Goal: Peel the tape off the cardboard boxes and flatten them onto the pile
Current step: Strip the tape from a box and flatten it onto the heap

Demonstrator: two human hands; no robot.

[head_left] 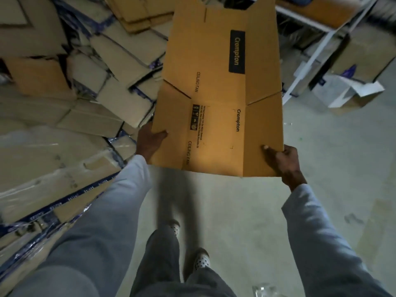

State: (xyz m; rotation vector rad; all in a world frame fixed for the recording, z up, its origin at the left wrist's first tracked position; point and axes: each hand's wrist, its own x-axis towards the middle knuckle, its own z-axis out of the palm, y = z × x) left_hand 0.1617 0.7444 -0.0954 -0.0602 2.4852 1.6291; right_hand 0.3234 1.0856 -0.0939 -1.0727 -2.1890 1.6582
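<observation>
Cardboard box (218, 93), flattened, gripped at near corners by left hand (151, 141) and right hand (282, 159); long axis pointed away; pile (96, 86) lying leftward.

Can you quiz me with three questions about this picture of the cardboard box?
1. True or false: the flattened box lies on the floor.
2. Which hand grips the box's near right corner: A) left hand B) right hand?
3. Fill in: the pile of flattened boxes lies to the person's ____.

Key: 1 false, both hands hold it up; 2 B; 3 left.
</observation>
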